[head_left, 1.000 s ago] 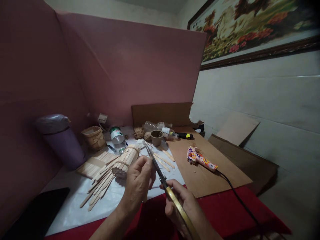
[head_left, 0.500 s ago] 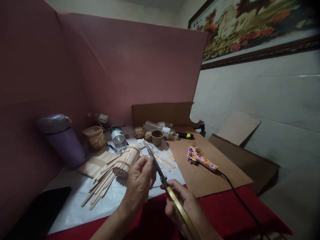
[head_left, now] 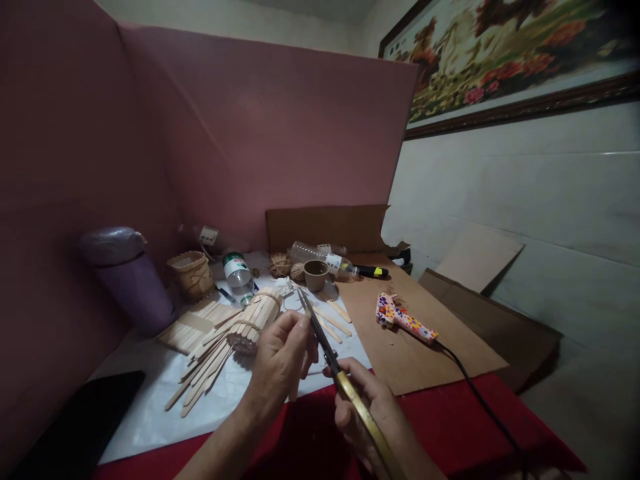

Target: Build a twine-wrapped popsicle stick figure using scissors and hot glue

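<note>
My right hand (head_left: 373, 413) grips a pair of scissors (head_left: 325, 347) with worn yellowish handles and dark blades that point away from me. Pinched in my left hand (head_left: 283, 353) is a wooden craft stick (head_left: 293, 391), whose lower end shows beneath the palm; most of it is hidden by the fingers. The blades pass close beside my left fingertips, and I cannot tell whether they touch the stick. Just left of that hand lies a clear plastic cup or bottle piece covered in craft sticks (head_left: 255, 317), tied round with twine. Several loose craft sticks (head_left: 207, 377) fan out below it.
A floral glue gun (head_left: 405, 320) lies on the cardboard sheet (head_left: 425, 367) at right, its cord trailing forward. Behind stand a small brown cup (head_left: 315, 276), plastic bottles (head_left: 238, 277), twine balls (head_left: 280, 265), a woven basket (head_left: 191, 275) and a purple flask (head_left: 133, 287).
Both hands and the scissors have shifted very slightly to the right, along with a small camera movement. The stick's lower end now shows more clearly under my left hand.
</note>
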The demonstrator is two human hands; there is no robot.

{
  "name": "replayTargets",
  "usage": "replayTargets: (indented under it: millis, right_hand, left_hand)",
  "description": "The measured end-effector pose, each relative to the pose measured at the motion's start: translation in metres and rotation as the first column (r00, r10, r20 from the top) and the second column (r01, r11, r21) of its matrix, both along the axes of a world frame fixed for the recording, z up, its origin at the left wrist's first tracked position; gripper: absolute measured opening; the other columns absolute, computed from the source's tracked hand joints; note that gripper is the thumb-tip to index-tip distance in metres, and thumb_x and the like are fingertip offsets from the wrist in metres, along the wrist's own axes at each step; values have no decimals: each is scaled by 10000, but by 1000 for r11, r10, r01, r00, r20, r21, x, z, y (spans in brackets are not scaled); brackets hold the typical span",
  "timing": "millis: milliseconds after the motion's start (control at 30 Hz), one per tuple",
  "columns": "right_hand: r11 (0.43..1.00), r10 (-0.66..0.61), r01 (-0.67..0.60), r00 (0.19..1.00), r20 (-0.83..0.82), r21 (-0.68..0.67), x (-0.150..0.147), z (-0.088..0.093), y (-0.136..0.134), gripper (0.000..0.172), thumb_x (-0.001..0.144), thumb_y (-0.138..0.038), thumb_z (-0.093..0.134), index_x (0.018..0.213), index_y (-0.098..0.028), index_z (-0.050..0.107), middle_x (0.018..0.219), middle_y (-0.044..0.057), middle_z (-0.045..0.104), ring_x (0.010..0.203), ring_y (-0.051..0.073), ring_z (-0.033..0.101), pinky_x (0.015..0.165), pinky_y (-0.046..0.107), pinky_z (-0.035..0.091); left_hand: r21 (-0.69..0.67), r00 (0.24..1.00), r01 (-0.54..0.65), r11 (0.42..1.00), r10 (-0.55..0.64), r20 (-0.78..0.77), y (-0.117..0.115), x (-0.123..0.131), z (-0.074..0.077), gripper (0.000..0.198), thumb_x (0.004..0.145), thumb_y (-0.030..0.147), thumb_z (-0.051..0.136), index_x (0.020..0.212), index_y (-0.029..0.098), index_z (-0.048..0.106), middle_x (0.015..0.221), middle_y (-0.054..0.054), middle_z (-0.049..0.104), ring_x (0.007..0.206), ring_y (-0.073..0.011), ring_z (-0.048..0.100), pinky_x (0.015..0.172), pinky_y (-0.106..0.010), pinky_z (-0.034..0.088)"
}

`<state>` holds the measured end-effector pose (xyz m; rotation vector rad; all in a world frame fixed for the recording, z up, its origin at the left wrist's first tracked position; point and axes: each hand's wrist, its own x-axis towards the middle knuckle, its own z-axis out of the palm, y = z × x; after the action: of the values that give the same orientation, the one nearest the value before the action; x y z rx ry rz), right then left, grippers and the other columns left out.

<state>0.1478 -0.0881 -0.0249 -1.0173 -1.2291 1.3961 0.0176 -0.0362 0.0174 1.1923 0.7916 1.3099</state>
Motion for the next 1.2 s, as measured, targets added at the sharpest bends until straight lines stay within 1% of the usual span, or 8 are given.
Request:
replayTargets:
  millis: [300, 400, 667, 833, 933, 1000, 1100, 1200]
  right_hand:
    - [999, -41, 41, 991, -130, -5, 18, 24, -2, 728, 631, -780, 590, 1059, -194, 537, 687, -9, 558, 454, 71, 445, 407, 178, 378]
    - [995, -68, 48, 968, -243, -89, 24, 46, -5, 504, 780, -563, 639, 1115, -205, 521, 698, -24, 560, 455, 63, 435, 423, 180, 398]
    - [971, -42, -43, 936, -350, -234, 20, 63, -1, 330, 747, -442, 689, 805, -122, 632, 614, -3, 598, 433, 64, 497, 391, 160, 393]
    - [967, -26, -33, 973, -228, -252, 17, 59, -9, 263, 711, -358, 715, 798, -135, 606, 517, -47, 525, 395, 62, 448, 384, 175, 387]
    - [987, -114, 84, 968, -225, -139, 11, 60, -9, 426, 705, -325, 724, 1063, -182, 542, 565, -70, 530, 389, 73, 449, 356, 178, 381]
    - [981, -194, 183, 954, -227, -68, 6, 62, -8, 494, 683, -315, 744, 1102, -200, 508, 613, -70, 532, 406, 76, 473, 351, 176, 392]
    - [957, -287, 289, 939, -188, -18, -4, 64, -5, 486, 643, -311, 768, 1042, -198, 513, 669, -66, 535, 411, 65, 489, 342, 164, 392]
    - [957, -288, 287, 948, -136, -25, -10, 62, 0, 481, 637, -323, 768, 1025, -192, 515, 674, -68, 535, 395, 59, 491, 329, 155, 378]
  left_hand:
    - [36, 998, 42, 998, -41, -38, 0, -9, 7, 254, 876, 390, 540, 734, 179, 529, 443, 59, 485, 349, -54, 358, 357, -171, 238]
    - [207, 984, 21, 978, 17, -179, -3, -9, 7, 119, 866, 291, 571, 815, 190, 606, 541, 39, 513, 481, -88, 454, 469, -201, 368]
    - [839, 825, 95, 536, 429, -368, -1, -8, 7, 324, 814, 5, 522, 878, 268, 700, 925, -36, 732, 1105, -232, 583, 1064, -477, 281]
    - [883, 783, 85, 463, 517, -346, -1, -11, 6, 389, 794, 7, 554, 1004, 301, 696, 1175, -49, 658, 1250, -244, 472, 1072, -492, 282]
    - [842, 793, -156, 516, 574, -205, -5, -9, 6, 363, 779, 44, 606, 1053, 276, 661, 1197, -67, 598, 1177, -243, 495, 1013, -450, 350]
    - [688, 861, -208, 695, 464, -209, -7, -8, 6, 217, 802, 118, 620, 978, 238, 662, 1026, -58, 621, 1007, -213, 560, 910, -380, 419]
    - [280, 976, 48, 959, 14, -215, -6, -6, 5, 127, 842, 256, 603, 766, 177, 668, 776, -34, 614, 744, -157, 563, 706, -281, 451]
    - [53, 987, 159, 986, -157, -36, -3, -5, 4, 247, 823, 303, 631, 631, 147, 622, 614, 3, 548, 591, -99, 490, 593, -220, 412]
